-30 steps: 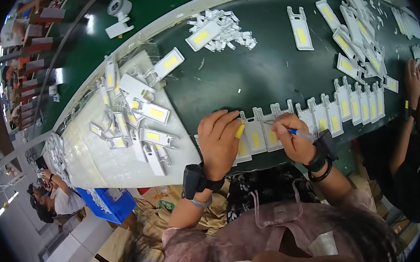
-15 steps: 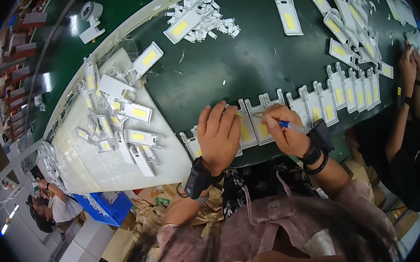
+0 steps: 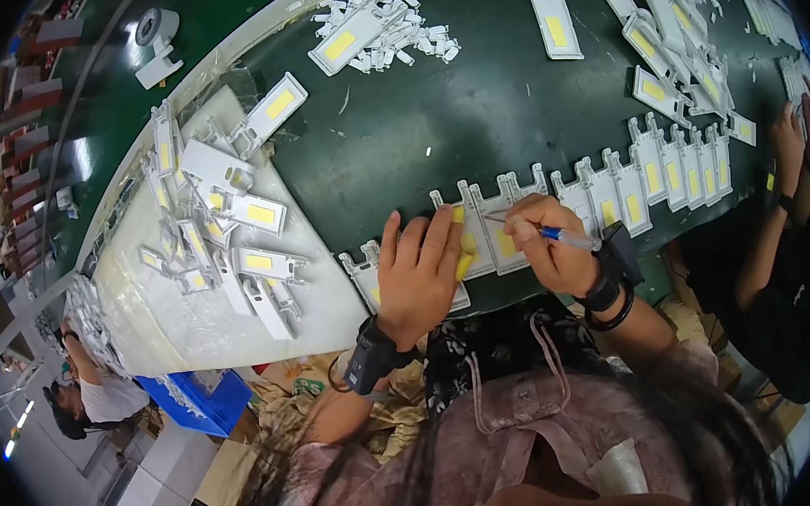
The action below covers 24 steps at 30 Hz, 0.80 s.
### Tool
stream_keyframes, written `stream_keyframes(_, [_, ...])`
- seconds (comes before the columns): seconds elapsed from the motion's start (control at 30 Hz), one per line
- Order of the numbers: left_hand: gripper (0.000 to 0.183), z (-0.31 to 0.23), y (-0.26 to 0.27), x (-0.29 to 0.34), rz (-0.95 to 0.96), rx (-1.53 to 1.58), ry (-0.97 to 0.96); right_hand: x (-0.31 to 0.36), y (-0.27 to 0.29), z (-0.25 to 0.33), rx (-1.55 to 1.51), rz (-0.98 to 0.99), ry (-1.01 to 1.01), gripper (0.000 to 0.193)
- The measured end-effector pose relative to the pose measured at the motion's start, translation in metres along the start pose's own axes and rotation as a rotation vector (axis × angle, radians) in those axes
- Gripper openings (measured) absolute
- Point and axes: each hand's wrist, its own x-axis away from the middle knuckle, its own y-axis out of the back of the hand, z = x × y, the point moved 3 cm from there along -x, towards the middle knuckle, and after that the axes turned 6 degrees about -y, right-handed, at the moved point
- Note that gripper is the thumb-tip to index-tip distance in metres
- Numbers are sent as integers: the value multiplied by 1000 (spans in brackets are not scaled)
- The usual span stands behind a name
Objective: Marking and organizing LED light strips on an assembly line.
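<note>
My left hand lies over the near row of white plastic plates, its fingers stretched out and thumb hidden. A yellow strip with an uneven outline shows beside its fingertips; I cannot tell whether they pinch it. My right hand is closed round a pen-like tool with a blue grip, clear barrel and thin tip. That tip points left at the top of a white plate with a yellow rectangle, next to my left fingers. More such plates overlap in a row to the right.
A pile of small white parts sits at the back, one plate across it. Loose plates are heaped on a pale pad at the left. More plates pile up far right, near a co-worker's hands. A blue bin stands lower left.
The yellow patch beside my left fingers now looks bent and uneven, with yellow also at the fingertips. My left hand has shifted slightly; my right hand keeps its grip on the tool.
</note>
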Motion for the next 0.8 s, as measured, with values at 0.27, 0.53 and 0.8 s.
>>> stream_keyframes(0.27, [47, 5, 1, 2, 66, -17, -22, -3, 0, 11, 24, 16, 36, 6])
stream_keyframes(0.53, [45, 7, -9, 7, 3, 47, -37, -11, -12, 25, 120, 55, 14, 5])
stream_keyframes(0.8, [44, 7, -7, 5, -2, 39, -33, -15, -21, 12, 201, -1, 68, 4])
